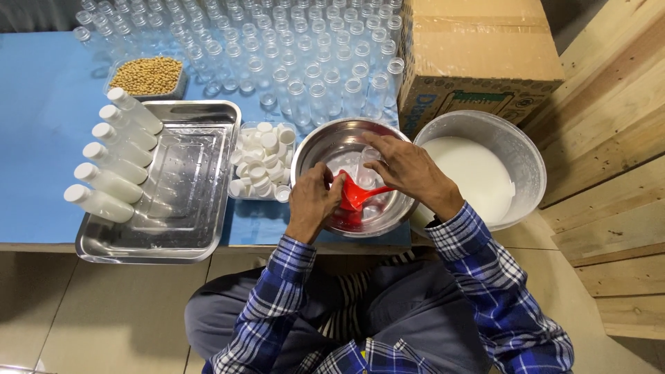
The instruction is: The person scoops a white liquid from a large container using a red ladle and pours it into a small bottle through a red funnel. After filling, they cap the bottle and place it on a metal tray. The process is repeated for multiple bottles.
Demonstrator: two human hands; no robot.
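Both forearms, in blue plaid sleeves, reach forward from the seated body and converge over the steel bowl (343, 149). The left hand (313, 201) lies at the bowl's near rim, back of the hand upward, wrist bent slightly inward, fingers curled shut around a red handle. The right hand (409, 166) sits higher, over the bowl's right side, palm down, wrist angled toward the left. Its fingers (379, 154) are spread and bent, the tips closed around a small clear bottle above the bowl's middle. The two hands are near each other, not touching.
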